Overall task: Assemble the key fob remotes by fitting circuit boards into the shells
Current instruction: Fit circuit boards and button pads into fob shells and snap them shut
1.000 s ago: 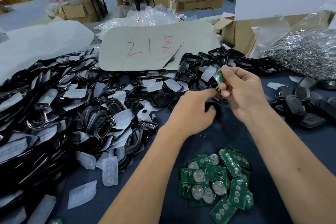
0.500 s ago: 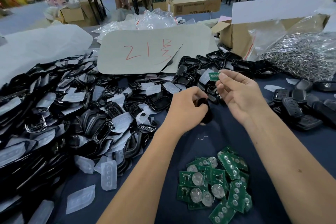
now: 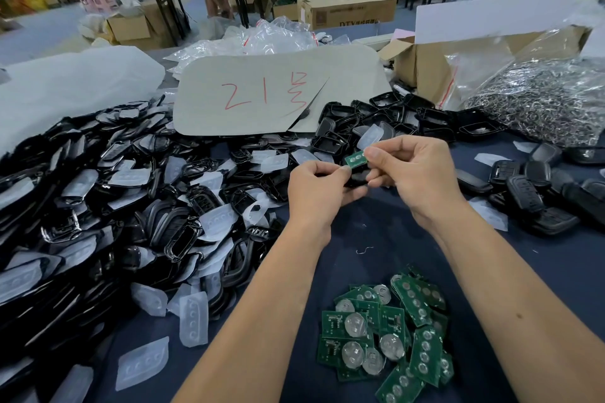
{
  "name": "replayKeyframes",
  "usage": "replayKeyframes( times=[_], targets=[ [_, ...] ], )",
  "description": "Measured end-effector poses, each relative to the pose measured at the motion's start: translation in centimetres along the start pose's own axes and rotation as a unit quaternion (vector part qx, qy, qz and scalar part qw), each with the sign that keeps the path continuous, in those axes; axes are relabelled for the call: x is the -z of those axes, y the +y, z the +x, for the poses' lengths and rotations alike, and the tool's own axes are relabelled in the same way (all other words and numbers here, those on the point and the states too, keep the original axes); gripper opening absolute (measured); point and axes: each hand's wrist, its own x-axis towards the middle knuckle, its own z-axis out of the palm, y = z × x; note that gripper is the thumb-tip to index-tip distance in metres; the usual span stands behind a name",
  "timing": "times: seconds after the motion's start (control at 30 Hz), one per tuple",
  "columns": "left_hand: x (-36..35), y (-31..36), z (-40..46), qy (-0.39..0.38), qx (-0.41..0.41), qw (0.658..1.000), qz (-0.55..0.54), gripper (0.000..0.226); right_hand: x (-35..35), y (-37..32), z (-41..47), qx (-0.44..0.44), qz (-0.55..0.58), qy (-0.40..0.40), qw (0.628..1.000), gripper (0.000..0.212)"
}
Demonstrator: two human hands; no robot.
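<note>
A small green circuit board (image 3: 354, 159) is pinched between the thumb and forefinger of my right hand (image 3: 415, 173), above the middle of the table. Its left corner is touched by the fingertips of my left hand (image 3: 316, 188). A black shell (image 3: 357, 177) sits just under the board, held between both hands and mostly hidden by the fingers. A heap of green circuit boards (image 3: 386, 340) with round silver battery clips lies on the dark blue cloth near me.
A large pile of black shells and clear rubber pads (image 3: 114, 206) fills the left side. Assembled black fobs (image 3: 530, 193) lie at the right. Behind are a grey card marked in red (image 3: 278, 91), a bag of metal rings (image 3: 550, 101) and a cardboard box (image 3: 425, 69).
My left hand has lifted off the table with the black shell and met my right hand. The green board now sits over the shell between both hands.
</note>
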Motion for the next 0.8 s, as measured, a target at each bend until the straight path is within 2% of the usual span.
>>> replayKeyframes(
  times=[0.27,0.53,0.8],
  targets=[
    [0.17,0.12,0.10,0.006,0.010,0.999,-0.037,0.009,0.09,0.22,-0.14,0.025,-0.066,-0.026,0.997,0.011],
    [0.40,0.21,0.16,0.014,0.007,0.999,-0.028,0.010,-0.01,0.12,-0.21,0.046,-0.117,-0.047,0.991,0.008],
    [0.27,0.08,0.25,0.042,-0.006,0.999,-0.022,0.014,-0.11,0.57,-0.21,0.048,-0.193,-0.005,0.980,0.010]
  ],
)
